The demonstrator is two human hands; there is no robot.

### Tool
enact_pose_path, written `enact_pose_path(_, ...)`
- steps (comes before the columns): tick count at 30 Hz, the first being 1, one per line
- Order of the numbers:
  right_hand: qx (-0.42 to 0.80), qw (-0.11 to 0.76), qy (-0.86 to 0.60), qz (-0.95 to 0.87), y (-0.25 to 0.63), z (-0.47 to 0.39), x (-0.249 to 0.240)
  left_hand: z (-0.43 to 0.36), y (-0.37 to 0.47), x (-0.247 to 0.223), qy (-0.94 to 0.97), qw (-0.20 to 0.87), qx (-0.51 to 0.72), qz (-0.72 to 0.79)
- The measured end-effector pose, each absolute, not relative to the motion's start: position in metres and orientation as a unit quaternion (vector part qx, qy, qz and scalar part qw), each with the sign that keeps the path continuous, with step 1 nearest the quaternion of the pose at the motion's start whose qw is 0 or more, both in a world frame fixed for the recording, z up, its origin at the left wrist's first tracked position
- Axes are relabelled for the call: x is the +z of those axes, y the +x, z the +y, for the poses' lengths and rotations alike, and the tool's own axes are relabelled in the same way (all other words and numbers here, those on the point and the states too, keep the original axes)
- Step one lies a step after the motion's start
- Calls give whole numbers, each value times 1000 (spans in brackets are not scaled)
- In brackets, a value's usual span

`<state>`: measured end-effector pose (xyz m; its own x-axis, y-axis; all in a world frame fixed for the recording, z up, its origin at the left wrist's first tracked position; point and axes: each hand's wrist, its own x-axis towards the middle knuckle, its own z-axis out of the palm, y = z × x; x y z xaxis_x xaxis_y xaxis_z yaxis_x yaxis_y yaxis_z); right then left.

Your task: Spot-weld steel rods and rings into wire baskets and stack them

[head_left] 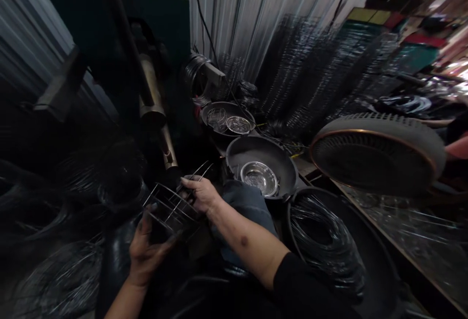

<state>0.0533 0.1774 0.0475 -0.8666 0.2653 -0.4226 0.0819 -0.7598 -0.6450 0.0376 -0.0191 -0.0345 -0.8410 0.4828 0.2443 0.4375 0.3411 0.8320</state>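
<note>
A small wire rack (174, 208) of thin metal rods is held between my two hands, low in front of a machine's upright metal rod (168, 151). My left hand (145, 248) supports the rack's near left side, thumb up at its edge and fingers beneath it. Across the rack's far right side, my right hand (199, 192) is closed, with its thumb and index finger on the wires. Dark shadow hides the fingers under the rack.
To the right stand a black pan with a shiny metal bowl (259, 178), another pan (208, 123) with wire pieces, and a basin with coiled wire (325, 241). A round fan (376, 156) stands further right. Stacked wire racks (292, 65) lean against the corrugated wall (234, 7).
</note>
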Motion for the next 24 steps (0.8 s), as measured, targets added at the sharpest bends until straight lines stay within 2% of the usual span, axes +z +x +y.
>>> enact_pose_path(4,890,78,-267,-361,50,189,48,-11,34,-30,322,-89,459,824)
enact_pose_path(7,899,123,-276,-317,45,196,54,-5,27,-30,365,-124,419,822)
enact_pose_path(24,911,148,-254,-290,10,197,67,12,-13,-29,320,-103,407,849)
